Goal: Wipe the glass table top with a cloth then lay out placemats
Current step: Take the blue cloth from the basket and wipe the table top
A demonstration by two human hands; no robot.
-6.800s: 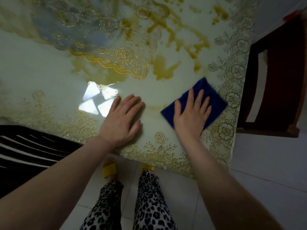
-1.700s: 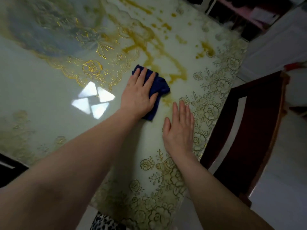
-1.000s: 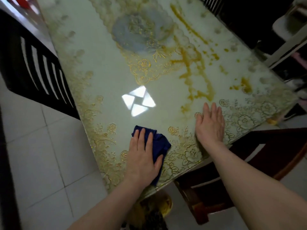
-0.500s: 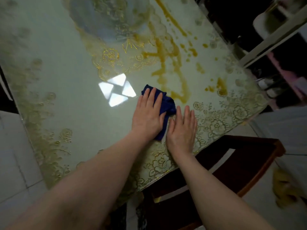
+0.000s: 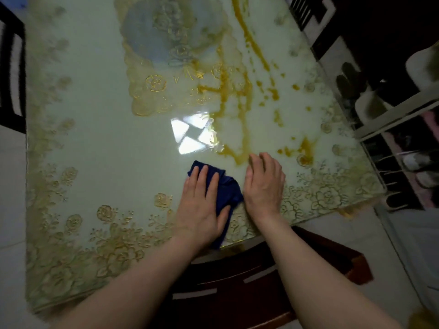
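Glass table top: showing pale green, carrying gold rose tracery along its border and ochre streaks. Cloth: showing deep blue. Chair: showing dark reddish brown

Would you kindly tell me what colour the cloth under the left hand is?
Dark blue; the cloth shows best in the head view.

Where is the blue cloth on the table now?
In the head view, the blue cloth lies near the table's front edge, under the flat left hand, just beside the right hand.
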